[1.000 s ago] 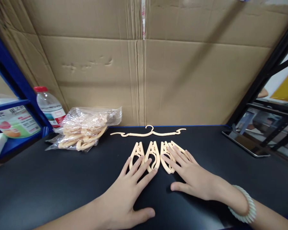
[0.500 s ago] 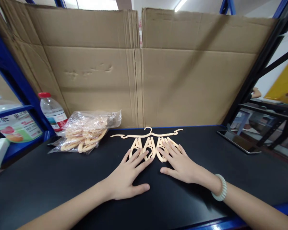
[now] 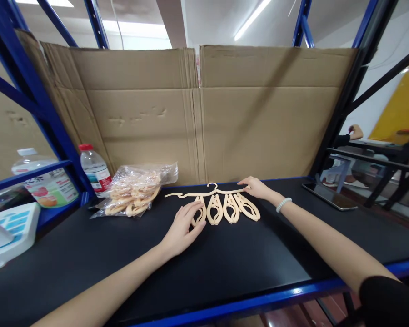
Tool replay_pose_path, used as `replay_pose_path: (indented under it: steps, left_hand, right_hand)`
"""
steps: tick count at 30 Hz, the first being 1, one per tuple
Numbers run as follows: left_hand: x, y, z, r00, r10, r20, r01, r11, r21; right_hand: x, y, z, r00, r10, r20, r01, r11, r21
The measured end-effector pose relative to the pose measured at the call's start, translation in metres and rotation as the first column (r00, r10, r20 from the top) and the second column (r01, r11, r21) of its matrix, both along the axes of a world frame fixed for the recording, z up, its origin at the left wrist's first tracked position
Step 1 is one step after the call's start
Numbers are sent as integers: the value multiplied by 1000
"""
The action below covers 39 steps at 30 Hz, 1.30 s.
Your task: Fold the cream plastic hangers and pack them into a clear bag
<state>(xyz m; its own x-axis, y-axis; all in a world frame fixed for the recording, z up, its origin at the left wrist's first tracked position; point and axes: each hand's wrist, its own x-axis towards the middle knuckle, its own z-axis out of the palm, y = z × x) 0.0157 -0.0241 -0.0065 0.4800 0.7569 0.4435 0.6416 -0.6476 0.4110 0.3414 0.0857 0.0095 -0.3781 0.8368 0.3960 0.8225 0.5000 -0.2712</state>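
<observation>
Four clips in a row just below hanger on table. Left hand flat, fingers spread on end clip; right hand fingers loosely extended at hanger tip. Risk: sideways nudge scatters row.

- Near half of the tabletop lies bare — open passage from the front edge.
- Far side is closed by the cardboard wall, right behind the hangers.
- Far left: plastic bag and water bottle block.
- Far right: a tablet lies flat — bare room between it and the hangers.
</observation>
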Motion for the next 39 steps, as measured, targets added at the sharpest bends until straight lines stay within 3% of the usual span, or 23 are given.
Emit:
replay_pose_path:
  steps: [5, 11, 16, 20, 24, 27, 29, 31, 35, 39]
  left_hand:
    - [-2, -3, 4, 999, -30, 23, 29, 997, 74]
    - [-2, -10, 10, 994, -25, 102, 16, 996, 87]
    - [-2, -9, 15, 961, 48, 273, -39, 998, -40]
    - [-1, -3, 17, 872, 129, 471, 2, 963, -268]
    - [0, 2, 13, 738, 271, 618, 77, 876, -476]
    - [2, 1, 11, 610, 389, 691, 112, 820, -561]
    - [3, -1, 11, 571, 418, 707, 119, 810, -575]
    - [4, -3, 11, 607, 385, 695, 125, 817, -562]
    - [4, -6, 15, 750, 248, 613, 158, 833, -530]
    - [2, -5, 23, 761, 252, 598, 127, 846, -518]
  right_hand:
    - [-8, 10, -2, 997, 82, 15, -81, 995, -56]
    - [-1, 5, 2, 998, 4, -55, -3, 1000, 19]
    - [15, -20, 16, 983, -63, -173, 91, 983, 159]
    - [23, -45, 21, 960, -104, -259, 169, 954, 246]
    - [20, -65, 21, 940, -94, -328, 201, 930, 309]
    - [9, -77, 19, 945, -48, -323, 160, 930, 332]
    - [1, -83, 17, 963, -2, -271, 95, 939, 332]
    - [-6, -86, 14, 978, 57, -200, 11, 946, 323]
    - [-15, -89, 8, 984, 148, -96, -116, 953, 280]
    - [-17, -90, 6, 982, 171, -81, -140, 945, 295]
